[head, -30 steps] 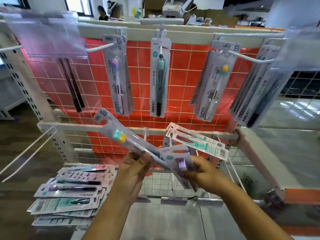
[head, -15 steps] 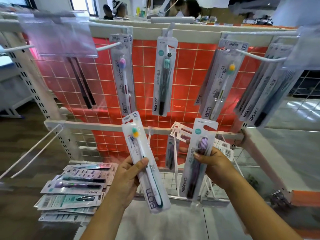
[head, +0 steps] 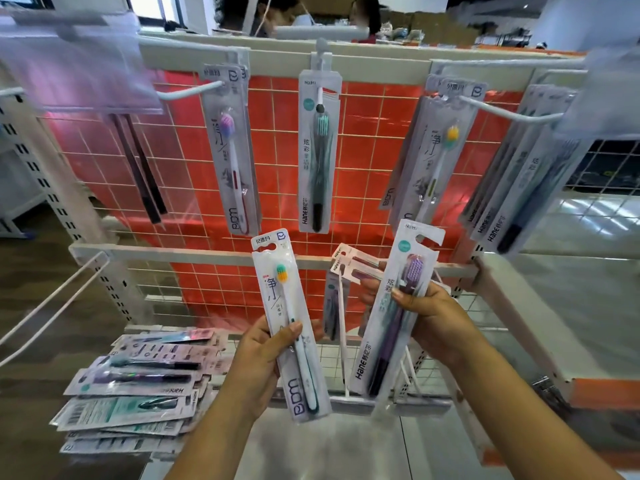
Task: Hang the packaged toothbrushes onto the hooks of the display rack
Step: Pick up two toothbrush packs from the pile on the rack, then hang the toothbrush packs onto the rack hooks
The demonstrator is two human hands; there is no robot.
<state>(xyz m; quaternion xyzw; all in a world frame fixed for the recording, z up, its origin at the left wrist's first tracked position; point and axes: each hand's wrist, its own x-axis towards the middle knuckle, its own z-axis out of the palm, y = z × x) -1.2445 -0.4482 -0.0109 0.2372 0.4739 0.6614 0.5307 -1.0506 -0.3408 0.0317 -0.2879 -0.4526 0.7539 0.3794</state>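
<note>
Clear-fronted white toothbrush pack (head: pixel 290 327) in left fingers (head: pixel 289 332), purple-brush pack (head: pixel 398 315) in right fingers (head: pixel 403 295).

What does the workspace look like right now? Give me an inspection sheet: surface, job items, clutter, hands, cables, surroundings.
Surface: white rack with wire grid, red backing.
Job's things: orange-bristle pack and purple-bristle pack both held upright, not yet hung; more packs hang on the upper hooks.
Clutter: loose stack of packs lying lower left.
Grippers: left hand grips the orange-bristle pack; right hand grips the purple-bristle pack plus others behind it.
Cables: nothing seen.
Surroundings: people beyond the rack, blurred.
</note>
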